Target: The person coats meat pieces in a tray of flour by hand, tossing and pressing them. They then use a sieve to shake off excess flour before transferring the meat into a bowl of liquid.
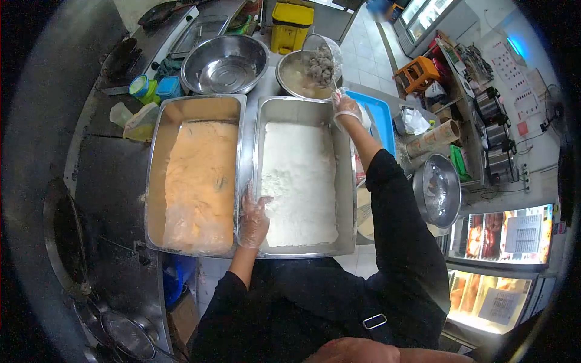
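My right hand [347, 110], in a clear plastic glove, is closed round the handle of a strainer [334, 48]. Greyish, wet-looking chunks [321, 66] fill the strainer, which is tilted over a steel bowl of cloudy liquid [293, 74]. My left hand [254, 219], gloved too, rests with fingers apart on the near-left rim of a deep steel tray [350, 199]. White flour-like powder [300, 181] covers that tray's bottom. Left of it stands a second steel tray [156, 175] holding orange powder [203, 169], with a clear plastic sheet or bag at its near end.
A large steel bowl [225, 63] stands behind the orange-powder tray. To the right lie a blue tray [380, 118] and another metal bowl [437, 190]. A yellow bin [292, 29] is at the back. A wok [63, 236] and a sieve [128, 334] are at the left.
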The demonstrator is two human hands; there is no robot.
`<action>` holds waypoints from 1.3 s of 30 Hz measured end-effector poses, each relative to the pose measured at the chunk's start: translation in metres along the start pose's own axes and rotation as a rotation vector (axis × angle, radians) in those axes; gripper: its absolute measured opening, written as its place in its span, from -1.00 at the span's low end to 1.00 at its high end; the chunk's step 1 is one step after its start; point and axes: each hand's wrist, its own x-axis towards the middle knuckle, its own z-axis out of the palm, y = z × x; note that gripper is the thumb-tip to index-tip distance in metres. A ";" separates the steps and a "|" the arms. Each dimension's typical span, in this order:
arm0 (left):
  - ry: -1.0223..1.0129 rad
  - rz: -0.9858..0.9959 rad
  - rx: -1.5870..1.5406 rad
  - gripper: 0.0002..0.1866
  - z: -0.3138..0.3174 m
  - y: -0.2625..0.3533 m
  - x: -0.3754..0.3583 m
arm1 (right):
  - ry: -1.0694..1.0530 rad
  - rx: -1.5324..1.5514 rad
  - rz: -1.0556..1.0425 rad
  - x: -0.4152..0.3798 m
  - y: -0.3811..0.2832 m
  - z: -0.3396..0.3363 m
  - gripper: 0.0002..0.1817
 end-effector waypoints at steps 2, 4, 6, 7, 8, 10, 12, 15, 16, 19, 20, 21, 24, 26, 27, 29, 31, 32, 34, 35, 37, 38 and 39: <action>-0.009 0.007 0.006 -0.54 -0.001 -0.001 -0.001 | -0.013 -0.033 0.031 -0.001 -0.002 -0.005 -0.36; -0.017 0.002 0.011 -0.55 0.000 -0.001 -0.001 | 0.006 0.002 -0.011 0.000 0.000 -0.008 -0.37; -0.023 -0.019 0.014 -0.59 0.001 0.000 -0.002 | 0.033 0.035 -0.041 0.003 0.003 -0.007 -0.38; -0.024 -0.020 0.005 -0.60 0.001 0.000 -0.002 | 0.051 0.051 -0.051 0.005 0.004 -0.007 -0.38; -0.025 -0.020 -0.003 -0.60 0.000 0.001 -0.001 | 0.070 0.067 -0.060 0.006 0.005 -0.006 -0.39; -0.019 -0.011 -0.017 -0.61 -0.002 0.002 0.000 | 0.049 0.004 -0.034 0.009 0.004 -0.014 -0.38; -0.010 0.006 -0.028 -0.62 -0.003 0.004 -0.001 | 0.044 -0.050 -0.029 0.008 0.004 -0.021 -0.37; 0.002 0.011 -0.014 -0.50 0.008 -0.006 -0.004 | 0.060 -0.102 -0.079 0.027 0.015 -0.011 -0.35; -0.004 0.005 -0.029 -0.51 0.006 -0.005 -0.004 | 0.053 -0.125 -0.074 0.023 0.014 -0.014 -0.35; -0.003 0.002 -0.054 -0.53 0.002 -0.001 -0.001 | 0.046 -0.171 -0.074 0.017 0.005 -0.028 -0.39; -0.001 0.011 -0.049 -0.54 0.002 -0.001 -0.002 | 0.047 -0.174 -0.076 0.014 0.004 -0.030 -0.41; 0.000 0.020 -0.043 -0.55 0.001 -0.001 -0.002 | 0.046 -0.178 -0.078 0.011 0.002 -0.033 -0.44; 0.015 0.034 -0.015 -0.57 0.006 -0.006 -0.003 | 0.074 -0.212 -0.123 0.019 0.010 -0.026 -0.58; 0.008 0.038 -0.006 -0.57 0.007 -0.006 -0.003 | 0.073 -0.237 -0.131 0.013 0.007 -0.037 -0.65; 0.005 0.039 -0.001 -0.57 0.006 -0.006 -0.003 | 0.071 -0.250 -0.135 0.010 0.005 -0.043 -0.68; -0.002 0.038 0.007 -0.57 0.005 -0.006 -0.003 | 0.085 -0.223 -0.134 0.009 0.002 -0.052 -0.68; -0.010 0.030 0.005 -0.58 0.005 -0.004 -0.003 | 0.114 -0.209 -0.160 0.009 0.004 -0.056 -0.68; -0.014 0.023 0.002 -0.58 0.002 -0.002 -0.003 | 0.135 -0.206 -0.186 0.012 0.007 -0.057 -0.67; -0.028 0.011 0.007 -0.58 0.002 -0.001 -0.004 | 0.154 -0.206 -0.215 0.009 0.009 -0.062 -0.66; -0.035 0.007 0.014 -0.59 0.003 -0.003 -0.003 | 0.154 -0.209 -0.221 0.007 0.005 -0.069 -0.66; -0.031 0.013 0.022 -0.59 0.004 -0.004 -0.004 | 0.155 -0.208 -0.207 0.003 0.003 -0.076 -0.65; -0.022 0.020 0.021 -0.59 0.004 -0.004 -0.006 | 0.155 -0.205 -0.188 0.003 0.004 -0.077 -0.65; -0.007 0.028 0.021 -0.59 0.005 -0.004 -0.005 | 0.158 -0.201 -0.174 0.006 0.002 -0.080 -0.64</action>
